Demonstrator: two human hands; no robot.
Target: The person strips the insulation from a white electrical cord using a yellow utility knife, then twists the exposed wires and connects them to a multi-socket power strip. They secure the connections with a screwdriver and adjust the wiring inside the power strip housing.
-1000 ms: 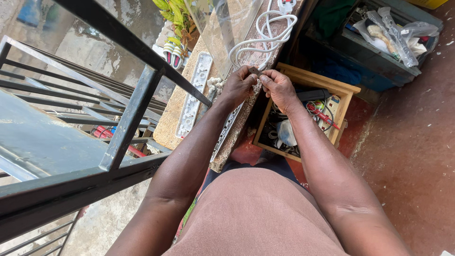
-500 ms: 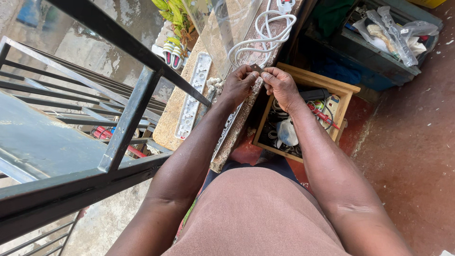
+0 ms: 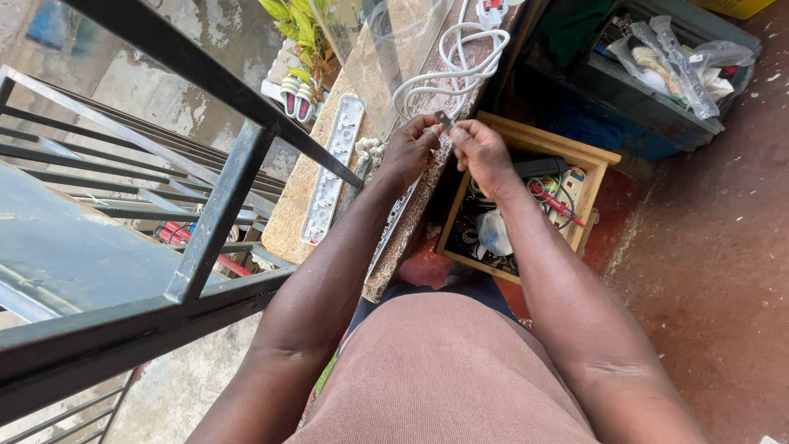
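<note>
My left hand (image 3: 413, 148) and my right hand (image 3: 479, 150) meet over the edge of a stone-topped board (image 3: 300, 215), fingertips pinched together on a small metal piece (image 3: 445, 120) held between them. Just beyond the hands lies a coil of white cable (image 3: 450, 62). To the left on the board rests a long white power strip body (image 3: 333, 167) with several sockets, and small white parts (image 3: 367, 146) lie beside my left wrist.
An open wooden box (image 3: 593, 171) with tools, a red-handled screwdriver (image 3: 557, 203) and clutter sits below my right hand. A dark bin (image 3: 657, 115) with plastic bags stands at top right. A black metal railing (image 3: 222, 205) crosses the left side; a green plant (image 3: 302, 25) stands at the top.
Both hands have stayed together at the board's edge, shifting slightly up in view while working the small piece between the fingertips.
</note>
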